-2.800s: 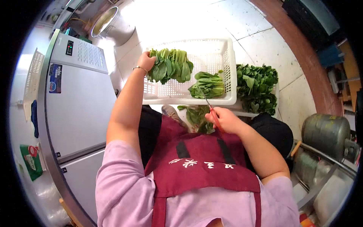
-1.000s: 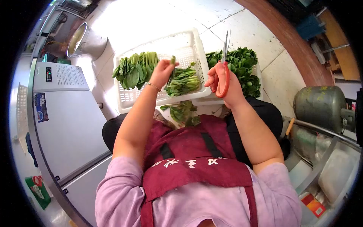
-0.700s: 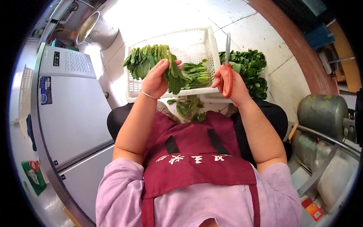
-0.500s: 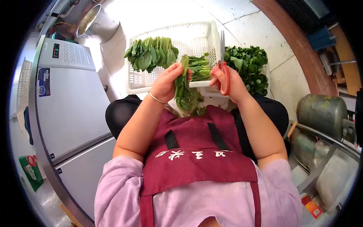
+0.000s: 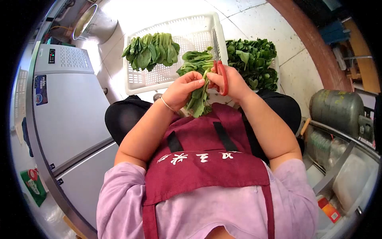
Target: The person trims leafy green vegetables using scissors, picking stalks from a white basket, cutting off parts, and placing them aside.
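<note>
My left hand (image 5: pixel 182 91) pinches a leafy green vegetable (image 5: pixel 197 104) by its pale stem, its leaves hanging down over my apron. Close beside it, my right hand (image 5: pixel 235 84) is closed on scissors (image 5: pixel 224 81) with red handles; their blades point away from me. The right fingertips are at the top of the stem; whether they grip it, I cannot tell. Just beyond my hands, a small bunch of greens (image 5: pixel 195 63) lies at the near edge of a white plastic basket (image 5: pixel 191 34). A larger row of greens (image 5: pixel 149 53) rests on the basket's left side.
Dark leafy greens (image 5: pixel 254 61) are piled right of the basket. A white fridge (image 5: pixel 71 115) stands at my left, with a metal bucket (image 5: pixel 101 28) beyond it. At my right are a gas cylinder (image 5: pixel 336 107) and a metal rack (image 5: pixel 334 167).
My hands have come together: the right hand with the scissors moved left and down to the stem, which now tilts toward it. The whole view has shifted slightly.
</note>
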Motion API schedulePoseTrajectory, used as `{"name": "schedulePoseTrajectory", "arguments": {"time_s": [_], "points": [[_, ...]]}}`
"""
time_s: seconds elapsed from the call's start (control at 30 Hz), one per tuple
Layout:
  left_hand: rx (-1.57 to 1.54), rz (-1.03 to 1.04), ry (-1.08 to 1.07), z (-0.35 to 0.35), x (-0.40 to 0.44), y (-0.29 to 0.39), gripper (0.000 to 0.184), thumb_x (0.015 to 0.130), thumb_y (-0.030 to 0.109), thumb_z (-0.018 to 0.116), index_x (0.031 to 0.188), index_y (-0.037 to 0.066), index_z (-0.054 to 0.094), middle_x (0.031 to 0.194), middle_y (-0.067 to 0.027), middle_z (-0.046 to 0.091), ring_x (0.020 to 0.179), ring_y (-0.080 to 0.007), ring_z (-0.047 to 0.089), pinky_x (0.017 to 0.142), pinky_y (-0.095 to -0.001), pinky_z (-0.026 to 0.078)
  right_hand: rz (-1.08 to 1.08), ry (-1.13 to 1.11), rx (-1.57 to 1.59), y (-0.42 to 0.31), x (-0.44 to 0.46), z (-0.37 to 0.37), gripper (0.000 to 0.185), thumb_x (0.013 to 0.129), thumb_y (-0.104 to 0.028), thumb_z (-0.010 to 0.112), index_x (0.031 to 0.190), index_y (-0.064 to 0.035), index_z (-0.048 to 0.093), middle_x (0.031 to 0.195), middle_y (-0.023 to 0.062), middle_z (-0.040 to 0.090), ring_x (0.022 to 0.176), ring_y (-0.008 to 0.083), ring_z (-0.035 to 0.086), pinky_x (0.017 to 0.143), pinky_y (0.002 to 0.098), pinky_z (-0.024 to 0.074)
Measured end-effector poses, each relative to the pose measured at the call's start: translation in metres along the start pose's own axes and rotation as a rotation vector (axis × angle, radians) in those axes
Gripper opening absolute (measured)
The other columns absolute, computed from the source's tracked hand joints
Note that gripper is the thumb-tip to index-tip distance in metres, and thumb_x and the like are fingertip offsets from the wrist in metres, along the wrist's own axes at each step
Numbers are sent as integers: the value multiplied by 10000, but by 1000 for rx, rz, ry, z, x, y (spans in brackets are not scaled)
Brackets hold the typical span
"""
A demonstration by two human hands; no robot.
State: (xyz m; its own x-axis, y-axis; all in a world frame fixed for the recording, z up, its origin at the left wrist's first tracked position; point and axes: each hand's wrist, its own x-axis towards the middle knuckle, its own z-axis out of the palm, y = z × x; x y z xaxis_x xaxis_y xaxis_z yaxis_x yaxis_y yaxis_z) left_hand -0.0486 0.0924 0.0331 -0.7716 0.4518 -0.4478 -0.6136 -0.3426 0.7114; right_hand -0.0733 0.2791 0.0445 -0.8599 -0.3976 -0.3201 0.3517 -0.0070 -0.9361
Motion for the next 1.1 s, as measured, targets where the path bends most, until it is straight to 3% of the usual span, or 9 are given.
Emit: {"name": "schedulePoseTrajectory", "arguments": {"time_s": [0.33,0.43,0.87,1.1], "points": [[-68,-31,-47,0,-1,6,195,897,138,529,1055,23,526,926,-99,621,807,-188,623,750,-310,509,55,-70,20,-5,0,-6,210,829,-229,636,803,-35,559,633,6,534,502,67,456,441,206,336],[-27,-53,-55,1,-3,7,237,914,150,492,1111,18,500,905,-95,615,791,-177,618,720,-297,512,43,-77,40,-4,-2,-5,212,822,-231,649,796,-42,556,614,-5,515,491,63,447,431,200,326],[14,-92,-72,-4,-10,12,220,912,130,472,1097,15,499,906,-101,623,802,-169,617,734,-308,510,55,-253,110,-9,-4,-4,169,801,-172,638,835,-37,542,645,-2,519,533,68,468,462,205,350],[77,-46,-89,-10,-6,9,216,909,144,474,1076,12,511,832,-47,568,734,-129,551,686,-263,463,84,-250,178,0,1,-9,164,783,-149,631,851,-32,538,694,6,524,570,93,495,514,228,389]]}}
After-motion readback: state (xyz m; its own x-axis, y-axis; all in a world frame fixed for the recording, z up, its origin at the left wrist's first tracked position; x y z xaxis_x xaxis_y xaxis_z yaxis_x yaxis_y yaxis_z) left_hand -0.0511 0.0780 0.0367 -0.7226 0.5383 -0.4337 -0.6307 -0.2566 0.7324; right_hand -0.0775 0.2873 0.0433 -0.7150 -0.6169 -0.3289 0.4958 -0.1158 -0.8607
